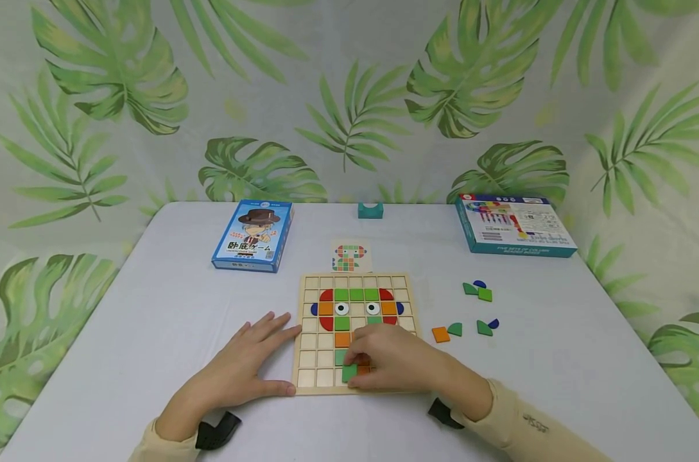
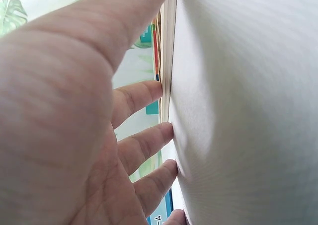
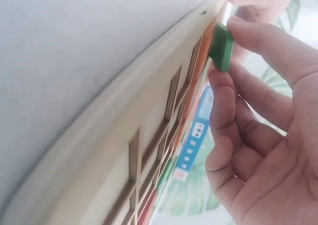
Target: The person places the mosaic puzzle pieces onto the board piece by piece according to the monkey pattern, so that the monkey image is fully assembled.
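Note:
A wooden grid board (image 1: 309, 377) lies on the white table, with red, green, orange and blue pieces and two eye discs (image 1: 341, 308) set in its cells. My right hand (image 1: 392, 358) is over the lower part of the board. Between thumb and fingertips it pinches a green square tile (image 3: 222, 47), tilted close over the bottom row beside an orange tile. Some cells are hidden under this hand. My left hand (image 1: 242, 362) rests along the board's left edge, fingers spread, thumb (image 1: 276, 387) at the near left corner.
Behind the board lies a pattern card (image 1: 366, 256), with a teal block (image 1: 370, 211) farther back. A blue game box (image 1: 252, 236) is at back left, a teal-edged box (image 1: 517, 226) at back right. Several loose pieces, including an orange square (image 1: 441, 334), lie right of the board.

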Available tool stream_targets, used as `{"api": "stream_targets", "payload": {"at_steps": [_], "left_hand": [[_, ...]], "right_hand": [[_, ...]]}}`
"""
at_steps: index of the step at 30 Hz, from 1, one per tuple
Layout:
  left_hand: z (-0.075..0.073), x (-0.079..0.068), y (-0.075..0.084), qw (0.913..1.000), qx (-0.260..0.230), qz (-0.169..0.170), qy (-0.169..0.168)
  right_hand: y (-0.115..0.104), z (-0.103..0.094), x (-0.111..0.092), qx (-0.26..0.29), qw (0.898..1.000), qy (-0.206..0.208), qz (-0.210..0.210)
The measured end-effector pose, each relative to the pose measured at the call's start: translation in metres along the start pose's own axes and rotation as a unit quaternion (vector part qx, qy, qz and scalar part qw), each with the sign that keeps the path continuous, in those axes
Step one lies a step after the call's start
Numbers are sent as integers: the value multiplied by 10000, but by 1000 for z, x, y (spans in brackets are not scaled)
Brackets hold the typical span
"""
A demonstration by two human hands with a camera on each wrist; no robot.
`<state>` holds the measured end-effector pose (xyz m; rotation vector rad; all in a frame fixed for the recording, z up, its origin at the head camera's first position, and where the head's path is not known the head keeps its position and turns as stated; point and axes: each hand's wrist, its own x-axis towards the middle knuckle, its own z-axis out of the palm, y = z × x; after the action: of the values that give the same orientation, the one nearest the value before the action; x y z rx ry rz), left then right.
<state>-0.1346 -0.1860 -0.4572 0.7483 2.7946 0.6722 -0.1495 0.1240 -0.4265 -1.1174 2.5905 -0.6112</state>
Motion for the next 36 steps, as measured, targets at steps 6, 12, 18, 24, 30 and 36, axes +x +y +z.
{"api": "stream_targets", "payload": {"at_steps": [6,12,18,24,30,36], "left_hand": [[0,-1,0,10000,-27,6,2],[0,0,0,10000,-1,-8,-5],[1,1,1,10000,42,-43,-4],[1,1,2,10000,74,-42,14],[0,1,3,10000,52,-36,11],[0,0,3,10000,41,-31,34]], "right_hand": [[-3,2,4,-43,9998,-20,-205],[-5,4,6,-123,9997,-73,-177],[-7,6,7,-363,9991,-18,-219],[-8,8,7,-496,9985,46,-244],[-8,8,7,-392,9988,94,-279],[-8,8,7,-301,9992,6,-258]]}}
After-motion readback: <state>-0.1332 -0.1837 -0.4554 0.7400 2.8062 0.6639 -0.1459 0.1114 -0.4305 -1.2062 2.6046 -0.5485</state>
